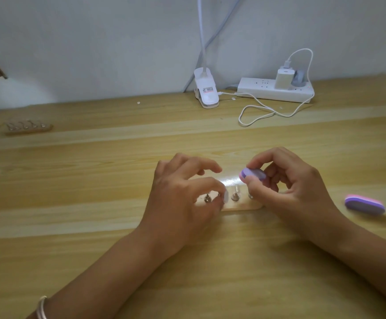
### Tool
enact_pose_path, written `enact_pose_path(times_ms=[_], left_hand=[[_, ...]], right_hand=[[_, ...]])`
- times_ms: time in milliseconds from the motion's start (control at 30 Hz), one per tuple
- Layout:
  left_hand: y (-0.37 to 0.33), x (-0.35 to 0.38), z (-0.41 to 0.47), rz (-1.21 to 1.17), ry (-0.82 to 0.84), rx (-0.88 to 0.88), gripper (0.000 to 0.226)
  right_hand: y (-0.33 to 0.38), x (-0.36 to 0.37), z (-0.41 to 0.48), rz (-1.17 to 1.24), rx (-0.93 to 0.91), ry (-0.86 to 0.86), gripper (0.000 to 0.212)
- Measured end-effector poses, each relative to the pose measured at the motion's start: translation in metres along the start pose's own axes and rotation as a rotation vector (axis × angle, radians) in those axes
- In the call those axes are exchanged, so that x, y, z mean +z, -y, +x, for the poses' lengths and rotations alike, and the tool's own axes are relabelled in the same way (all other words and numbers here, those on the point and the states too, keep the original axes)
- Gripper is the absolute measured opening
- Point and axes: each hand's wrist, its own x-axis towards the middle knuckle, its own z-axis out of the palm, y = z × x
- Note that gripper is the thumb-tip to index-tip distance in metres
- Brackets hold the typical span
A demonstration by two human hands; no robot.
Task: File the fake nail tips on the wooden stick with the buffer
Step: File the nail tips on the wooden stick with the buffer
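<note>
A flat wooden stick [242, 205] lies on the table between my hands, with clear fake nail tips [235, 195] standing on it on small metal stands. My left hand [182, 196] covers the stick's left part; its thumb and forefinger pinch one tip there. My right hand [286, 187] grips a small purple and pink buffer [253, 174] between thumb and fingers, held just above the stick's right end. The buffer's far end is hidden by my fingers.
A second purple and pink buffer [364, 204] lies at the right. Another wooden stick with nail tips [28, 128] sits at the far left. A clip lamp base [207, 89], a white power strip [276, 89] and a looping white cable [256, 113] stand by the wall.
</note>
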Motion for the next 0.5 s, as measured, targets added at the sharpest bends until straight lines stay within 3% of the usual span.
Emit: enact_pose_path(times_ms=[267, 500], left_hand=[[-0.008, -0.016, -0.012, -0.416, -0.021, -0.060, 0.012], [-0.012, -0.010, -0.019, -0.649, 0.138, -0.098, 0.011]], right_hand=[[0.006, -0.006, -0.003, 0.080, -0.008, -0.055, 0.010], [0.010, -0.011, -0.003, 0.094, -0.017, -0.080, 0.012]])
